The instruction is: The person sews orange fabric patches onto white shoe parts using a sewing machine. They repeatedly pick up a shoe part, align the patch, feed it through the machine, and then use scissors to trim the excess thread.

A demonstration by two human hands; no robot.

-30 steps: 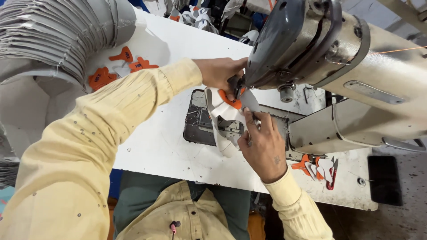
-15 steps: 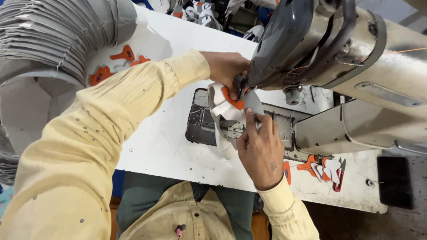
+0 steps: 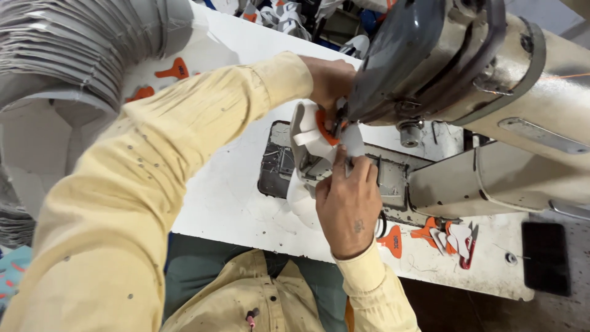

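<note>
A white shoe-upper piece (image 3: pixel 310 150) with an orange patch (image 3: pixel 324 126) is being held right under the head of the sewing machine (image 3: pixel 442 67), about centre of the frame, over the metal plate (image 3: pixel 276 166) set into the white table (image 3: pixel 227 190). The left hand (image 3: pixel 329 80) is closed on the top edge of the piece, fingers pinched around the orange patch close to where the needle would be, though the needle itself is hidden behind the machine head. The right hand (image 3: pixel 349 203) is pressed on the lower part of the piece, fingertips (image 3: pixel 344 161) curled over its edge, so it's grasped from both ends. For this kind of stitch the piece is probably best kept taut between the two hands and fed slowly, with the patch edge lined up to the foot and fingertips kept clear of the needle path; a bunched edge would likely throw the seam off. More orange and white cut pieces (image 3: pixel 445 237) are lying at the lower right of the table, a few orange tabs (image 3: pixel 175 67) at the upper left, next to a big stack of grey cut parts (image 3: pixel 67 43).
</note>
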